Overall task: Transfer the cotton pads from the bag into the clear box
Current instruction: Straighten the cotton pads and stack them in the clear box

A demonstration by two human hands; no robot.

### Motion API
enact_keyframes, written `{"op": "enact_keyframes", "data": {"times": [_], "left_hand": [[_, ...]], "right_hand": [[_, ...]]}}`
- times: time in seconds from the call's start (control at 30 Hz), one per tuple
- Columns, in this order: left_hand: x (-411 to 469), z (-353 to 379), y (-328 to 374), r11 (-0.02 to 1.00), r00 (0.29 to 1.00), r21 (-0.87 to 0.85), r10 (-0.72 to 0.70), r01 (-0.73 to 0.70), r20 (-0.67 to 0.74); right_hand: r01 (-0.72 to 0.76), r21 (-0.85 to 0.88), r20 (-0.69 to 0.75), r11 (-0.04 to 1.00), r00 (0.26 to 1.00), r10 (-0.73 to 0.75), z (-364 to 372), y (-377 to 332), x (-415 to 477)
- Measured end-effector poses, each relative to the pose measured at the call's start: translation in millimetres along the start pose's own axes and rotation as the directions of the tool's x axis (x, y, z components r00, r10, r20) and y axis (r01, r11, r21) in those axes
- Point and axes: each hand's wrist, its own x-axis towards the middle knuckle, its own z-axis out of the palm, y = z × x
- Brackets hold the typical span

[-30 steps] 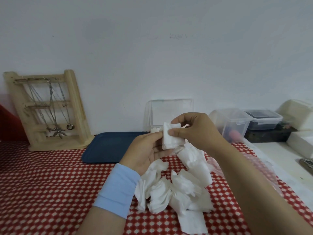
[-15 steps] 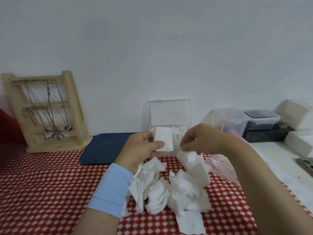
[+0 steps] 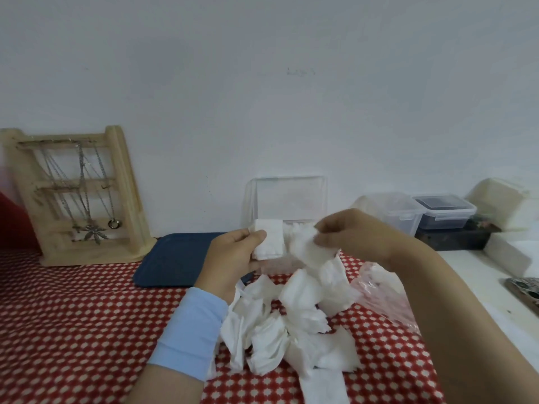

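A heap of white cotton pads lies on the red patterned cloth in front of me. My left hand holds a flat stack of pads upright by its edge. To its right, my right hand pinches another crumpled pad, lifted off the heap. Behind both hands stands the clear box with its lid raised; some pads show inside. The thin plastic bag lies crumpled right of the heap, partly under my right forearm.
A dark blue tray lies at the back left of the box. A wooden jewellery stand leans by the wall at far left. Clear lidded containers and white boxes stand on the white counter to the right.
My hands have drawn apart. The left keeps the pad stack near the box, and the right has dropped to the heap and picked up another pad.
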Motion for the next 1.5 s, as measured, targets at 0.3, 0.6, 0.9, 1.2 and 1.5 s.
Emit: {"op": "enact_keyframes", "data": {"times": [0.3, 0.6, 0.9, 1.2, 1.5], "left_hand": [[-6.4, 3.0, 2.1, 0.997, 0.994, -0.069, -0.013, 0.021, 0.113], [-8.3, 5.1, 1.6, 0.996, 0.993, -0.086, -0.002, 0.012, 0.121], [-11.8, 7.9, 5.4, 1.000, 0.971, -0.008, 0.011, -0.010, 0.238], [-15.4, 7.8, 6.6, 0.971, 0.974, 0.214, 0.062, -0.110, 0.216], [36.8, 35.7, 48.5, 0.772, 0.973, 0.596, 0.217, -0.222, 0.082]], "right_hand": [[0.113, 0.387, -0.066, 0.915, 0.993, -0.095, 26.3, -22.1, -0.1], [0.073, 0.227, -0.177, 0.971, 0.984, -0.032, 45.4, -19.2, 7.6], [0.041, 0.221, -0.159, 0.974, 0.987, -0.005, 42.6, -13.3, 12.4], [0.049, 0.302, 0.048, 0.952, 0.997, -0.066, 36.0, -7.8, 8.3], [-0.019, 0.076, -0.235, 0.997, 0.971, 0.036, -33.8, -7.4, 40.1]]}}
